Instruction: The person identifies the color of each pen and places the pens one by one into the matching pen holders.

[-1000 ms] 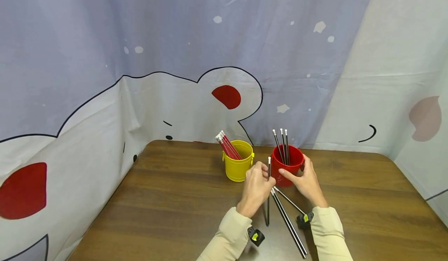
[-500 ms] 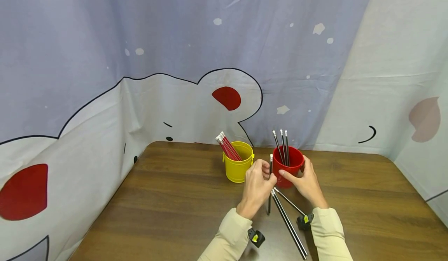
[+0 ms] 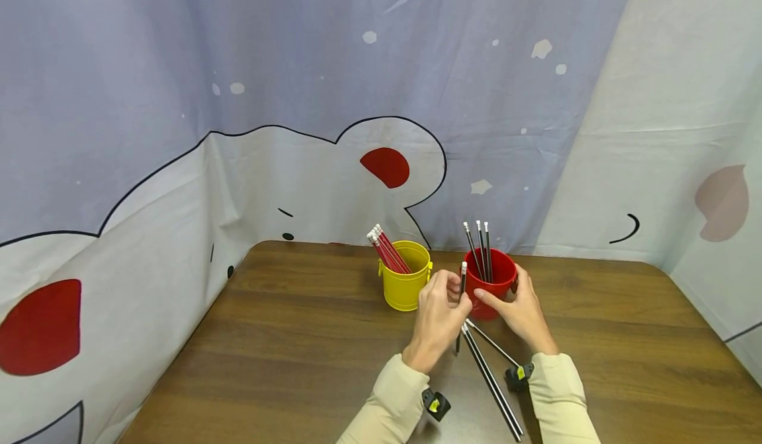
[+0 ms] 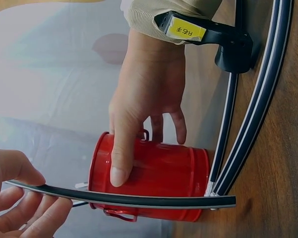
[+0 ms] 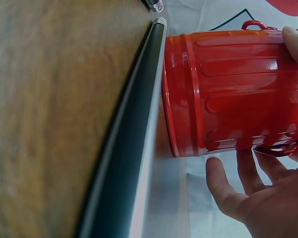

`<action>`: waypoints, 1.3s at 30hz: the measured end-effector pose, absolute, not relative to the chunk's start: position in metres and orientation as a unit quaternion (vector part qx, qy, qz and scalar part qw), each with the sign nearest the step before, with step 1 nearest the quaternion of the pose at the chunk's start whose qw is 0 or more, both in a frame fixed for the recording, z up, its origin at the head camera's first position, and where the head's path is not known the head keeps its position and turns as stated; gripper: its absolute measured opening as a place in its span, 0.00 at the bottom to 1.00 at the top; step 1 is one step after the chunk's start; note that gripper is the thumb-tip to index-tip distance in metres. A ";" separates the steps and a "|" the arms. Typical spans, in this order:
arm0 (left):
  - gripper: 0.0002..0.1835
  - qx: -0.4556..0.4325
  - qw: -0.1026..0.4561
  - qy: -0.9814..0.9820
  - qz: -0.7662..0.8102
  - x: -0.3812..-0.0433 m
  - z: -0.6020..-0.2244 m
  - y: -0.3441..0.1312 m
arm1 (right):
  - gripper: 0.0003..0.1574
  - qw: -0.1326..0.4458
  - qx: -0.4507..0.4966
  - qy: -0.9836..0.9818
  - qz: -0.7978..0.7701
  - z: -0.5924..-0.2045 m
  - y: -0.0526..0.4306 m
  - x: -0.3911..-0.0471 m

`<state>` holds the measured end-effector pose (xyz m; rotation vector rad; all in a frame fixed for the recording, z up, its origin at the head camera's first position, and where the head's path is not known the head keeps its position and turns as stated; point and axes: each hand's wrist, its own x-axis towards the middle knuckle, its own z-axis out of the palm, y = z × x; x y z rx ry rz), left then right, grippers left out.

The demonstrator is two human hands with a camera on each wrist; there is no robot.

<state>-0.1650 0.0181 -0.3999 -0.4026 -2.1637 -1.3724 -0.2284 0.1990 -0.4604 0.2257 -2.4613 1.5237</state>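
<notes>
My left hand (image 3: 439, 315) pinches a black pencil (image 4: 139, 200) with a white end, between thumb and fingers. The pencil stands almost upright in front of the left side of a small red bucket (image 3: 489, 302), outside its rim. My right hand (image 3: 524, 311) grips this bucket from the right, thumb on the near wall and fingers round the far side. Several black pencils (image 3: 479, 259) lean inside the bucket, white ends up. On the table, more black pencils (image 3: 491, 384) lie between my forearms, their white ends close to the bucket's base.
A yellow bucket (image 3: 405, 292) stands to the left of the red one, holding several red pencils (image 3: 389, 249) with white ends. The brown wooden table (image 3: 286, 364) reaches back to a printed curtain (image 3: 297, 67). Each wrist carries a black camera mount (image 3: 436, 404).
The pencil in my left hand has risen and shifted slightly right, its lower end now higher above the table. My right hand has kept its grip on the red bucket.
</notes>
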 end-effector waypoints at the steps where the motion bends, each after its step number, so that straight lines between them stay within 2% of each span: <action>1: 0.08 -0.150 0.272 -0.803 -0.509 -0.165 -0.400 0.018 | 0.58 0.119 0.078 -0.841 0.522 -0.460 0.199 -0.228; 20: 0.10 -0.172 0.284 -0.802 -0.497 -0.167 -0.395 0.025 | 0.57 0.116 0.075 -0.844 0.517 -0.462 0.198 -0.225; 27: 0.09 -0.180 0.295 -0.801 -0.489 -0.177 -0.380 0.022 | 0.59 0.110 0.077 -0.845 0.518 -0.458 0.199 -0.226; 39: 0.08 -0.210 0.349 -0.798 -0.443 -0.199 -0.345 0.015 | 0.58 0.107 0.073 -0.843 0.522 -0.457 0.198 -0.226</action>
